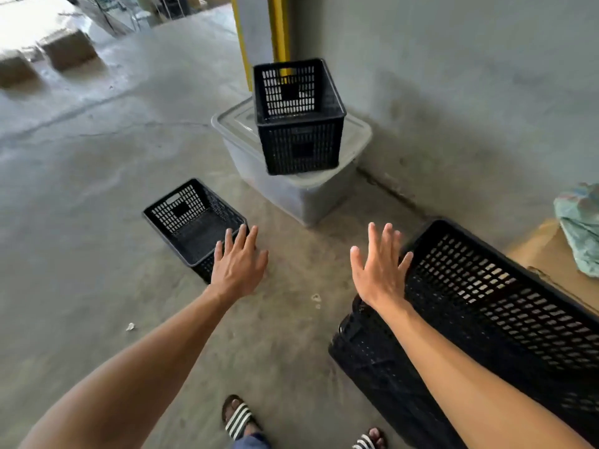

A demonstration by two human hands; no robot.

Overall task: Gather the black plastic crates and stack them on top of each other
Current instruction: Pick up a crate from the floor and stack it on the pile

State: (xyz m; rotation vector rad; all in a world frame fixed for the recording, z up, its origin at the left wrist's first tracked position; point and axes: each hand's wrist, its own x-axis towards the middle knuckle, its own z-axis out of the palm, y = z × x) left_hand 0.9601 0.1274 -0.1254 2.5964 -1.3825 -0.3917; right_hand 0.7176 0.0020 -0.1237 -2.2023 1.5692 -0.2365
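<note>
A low black crate (188, 218) lies on the concrete floor at centre left. A taller black crate (299, 118) stands on a lidded translucent tub (311, 192) by the wall. A large black crate (486, 306) sits at the lower right, stacked on another black crate (372, 361). My left hand (238, 262) is stretched out with straight fingers just above the low crate's near corner. My right hand (379, 265) is held out with spread fingers beside the large crate's left rim. Neither hand holds anything.
A grey wall (453, 76) runs along the right, with a yellow-edged pillar (278, 30) behind the tub. Cardboard (551, 254) and a pale green bag (580, 225) lie at the far right. Blocks (69, 48) sit at the upper left. My sandalled feet (238, 416) are below.
</note>
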